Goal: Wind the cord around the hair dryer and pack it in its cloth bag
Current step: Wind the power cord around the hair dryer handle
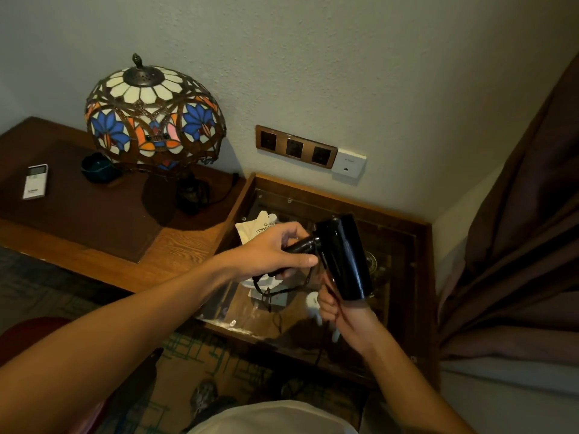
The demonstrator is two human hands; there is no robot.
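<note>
Glossy black hair dryer [341, 256] hangs over the glass-topped wooden desk [404, 233], its handle inside the left hand's [275, 252] closed grip. Below its barrel, the right hand's [336, 305] grip pinches the thin dark cord [282, 291]. Beyond the left grip lies the cream cloth bag [253, 228].

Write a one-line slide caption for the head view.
Left hand grips a black hair dryer by its handle while right hand holds the cord above a glass-topped table.
</note>
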